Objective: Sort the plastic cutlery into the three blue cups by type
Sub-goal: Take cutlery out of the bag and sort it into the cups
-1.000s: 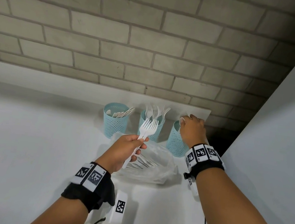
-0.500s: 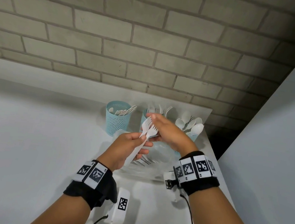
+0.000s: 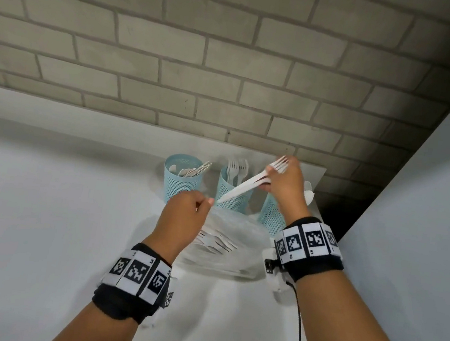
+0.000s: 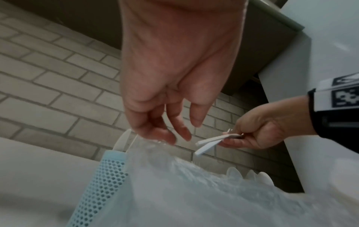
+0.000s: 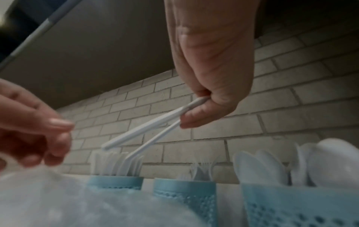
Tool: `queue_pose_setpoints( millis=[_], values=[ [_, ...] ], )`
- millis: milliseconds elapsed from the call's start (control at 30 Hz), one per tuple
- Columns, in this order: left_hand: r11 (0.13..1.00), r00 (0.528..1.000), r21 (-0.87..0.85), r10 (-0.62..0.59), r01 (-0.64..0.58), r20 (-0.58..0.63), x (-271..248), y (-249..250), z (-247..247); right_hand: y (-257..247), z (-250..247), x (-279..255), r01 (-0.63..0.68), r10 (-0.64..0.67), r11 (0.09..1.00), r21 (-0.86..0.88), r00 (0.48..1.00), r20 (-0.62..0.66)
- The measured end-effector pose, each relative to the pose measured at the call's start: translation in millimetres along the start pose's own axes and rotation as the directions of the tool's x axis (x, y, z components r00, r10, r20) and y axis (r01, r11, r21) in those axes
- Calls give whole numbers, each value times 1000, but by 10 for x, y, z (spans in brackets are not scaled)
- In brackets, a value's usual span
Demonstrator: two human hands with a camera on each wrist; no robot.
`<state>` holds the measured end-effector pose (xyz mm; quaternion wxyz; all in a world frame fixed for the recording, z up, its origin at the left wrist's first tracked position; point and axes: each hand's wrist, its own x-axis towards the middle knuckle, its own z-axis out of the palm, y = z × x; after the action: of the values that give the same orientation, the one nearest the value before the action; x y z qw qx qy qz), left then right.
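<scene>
while forks hang over the middle cup (image 3: 232, 193): sorting forks
right hand (image 3: 284, 183): pinching two forks (image 3: 247, 185)
left hand (image 3: 182, 216): loosely curled, empty
next: tip handles down into middle cup

Occlusions and blur, current moment
Right cup (image 3: 271, 215) half hidden behind right hand (image 3: 285, 183); left hand (image 5: 29, 122) motion-blurred, cut by frame edge; forks in clear bag (image 3: 232, 246) too indistinct to count.
</scene>
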<state>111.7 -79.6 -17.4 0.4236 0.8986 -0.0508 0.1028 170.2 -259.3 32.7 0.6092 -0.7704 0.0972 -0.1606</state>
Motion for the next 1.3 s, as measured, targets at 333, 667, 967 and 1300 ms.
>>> queue_pose_setpoints(
  millis=[333,667,967,1300],
  values=[
    [968,936,212,-197,137,292,-48,-200,46,169,313,164,326,-385,904,-278,902,-196],
    [987,968,152,-79,43,240,-17,-219,-87,489,560,231,435,-256,572,-695,900,352],
    [999,979,-7,-47,50,198,-53,-264,-17,-142,282,-530,260,110,875,-409,715,690],
    [999,978,16,-38,35,206,-121,-185,-33,619,533,-779,481,208,373,-793,790,577]
  ],
)
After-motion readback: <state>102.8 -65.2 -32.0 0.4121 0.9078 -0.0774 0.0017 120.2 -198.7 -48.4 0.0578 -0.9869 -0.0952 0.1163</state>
